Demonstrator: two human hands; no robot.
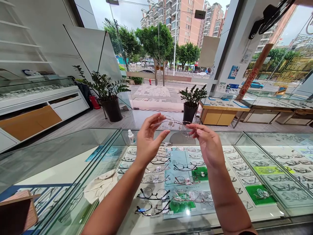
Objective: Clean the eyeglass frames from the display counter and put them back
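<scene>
A pair of thin-rimmed eyeglasses [180, 123] is held up above the glass display case, with its lenses toward the window. My left hand [149, 138] pinches the left side of the frame with its fingers, the thumb pointing right. On the other side, my right hand [209, 145] grips the right edge of the frame between thumb and fingers. Below both hands, rows of eyeglasses [185, 166] lie inside the glass case [156, 225]. A small white bottle [131, 137] stands on the case to the left of my left hand.
A beige cloth [101, 187] lies on the glass left of my left forearm. A brown box [18, 212] sits at the lower left. Beyond the case stand two potted plants [111, 109], a red extinguisher [94, 102] and a wooden cabinet [217, 116].
</scene>
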